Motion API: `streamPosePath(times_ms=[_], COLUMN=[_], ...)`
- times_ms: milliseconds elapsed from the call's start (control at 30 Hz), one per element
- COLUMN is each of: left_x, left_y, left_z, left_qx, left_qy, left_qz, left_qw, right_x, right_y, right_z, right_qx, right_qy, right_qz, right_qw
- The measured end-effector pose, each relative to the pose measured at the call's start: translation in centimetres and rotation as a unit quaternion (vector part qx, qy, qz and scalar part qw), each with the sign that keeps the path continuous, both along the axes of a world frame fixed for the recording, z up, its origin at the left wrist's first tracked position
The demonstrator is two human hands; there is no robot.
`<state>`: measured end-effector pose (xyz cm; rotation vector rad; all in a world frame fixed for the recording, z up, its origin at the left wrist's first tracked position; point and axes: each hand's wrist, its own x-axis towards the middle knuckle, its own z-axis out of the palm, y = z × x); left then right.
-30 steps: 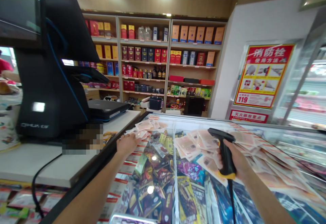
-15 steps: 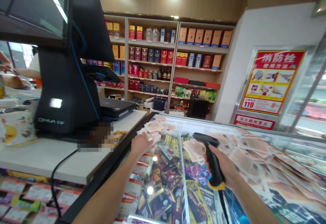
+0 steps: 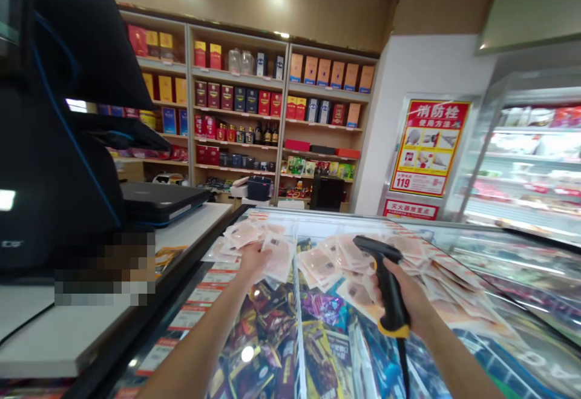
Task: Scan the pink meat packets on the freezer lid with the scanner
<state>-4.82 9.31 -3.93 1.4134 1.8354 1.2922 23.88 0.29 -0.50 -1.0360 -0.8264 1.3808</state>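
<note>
My right hand (image 3: pixel 402 293) is wrapped round the grip of a black and yellow barcode scanner (image 3: pixel 388 287), its head pointing left over the glass. A cable hangs from the scanner's base. My left hand (image 3: pixel 254 263) pinches the edge of a flat clear packet (image 3: pixel 279 257) with pale print and a small dark square. Beneath and behind that hand lies a small pile of similar packets (image 3: pixel 242 234). A larger spread of them (image 3: pixel 322 263) covers the glass from the middle to the right, around the scanner. My left fingertips are partly hidden by the hand itself.
Colourful wrapped goods (image 3: pixel 267 332) lie under the freezer's glass top, split by a white wire divider (image 3: pixel 298 326). To the left, a counter (image 3: pixel 104 320) carries a black cash terminal (image 3: pixel 59 126). Shelves of boxes (image 3: pixel 233 99) and a red fire-hydrant sign (image 3: pixel 429 148) stand behind.
The view has turned right. My left hand now holds a packet out to the right of the left pile, towards the scanner. The scanner stays in my right hand.
</note>
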Motion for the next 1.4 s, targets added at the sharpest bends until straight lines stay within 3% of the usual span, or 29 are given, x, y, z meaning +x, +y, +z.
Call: streamPosePath(times_ms=[233,400,533,800,1100,1233,1400], left_x=[6.0,10.5,12.4,14.0,14.1,14.1,13.3], left_y=[0.8,1.4,2.1,4.1,3.4,3.0,3.3], left_z=[1.5,0.5,-0.5,-1.4,-3.1,-3.0,-3.4], left_qx=[0.049,0.045,0.04,0.065,0.116,0.09,0.048], left_qy=[-0.061,-0.066,-0.07,-0.062,-0.136,-0.157,-0.088], left_qz=[-0.058,-0.094,-0.115,-0.165,-0.193,-0.179,-0.158], left_qw=[0.995,0.992,0.99,0.982,0.965,0.967,0.982], right_x=[2.1,1.3,-0.1,-0.7,1.9,2.3,2.4], right_y=[-2.0,-2.8,-2.6,-1.1,-0.4,0.1,0.5], right_z=[-1.4,-1.5,-1.3,-1.4,-2.7,-2.9,-2.1], right_qx=[0.006,0.001,0.0,0.006,0.011,0.005,0.01], right_qy=[0.013,0.0,-0.003,0.016,0.127,0.148,0.12], right_qz=[-0.044,-0.044,-0.03,-0.047,-0.153,-0.159,-0.167], right_qw=[0.999,0.999,1.0,0.999,0.98,0.976,0.979])
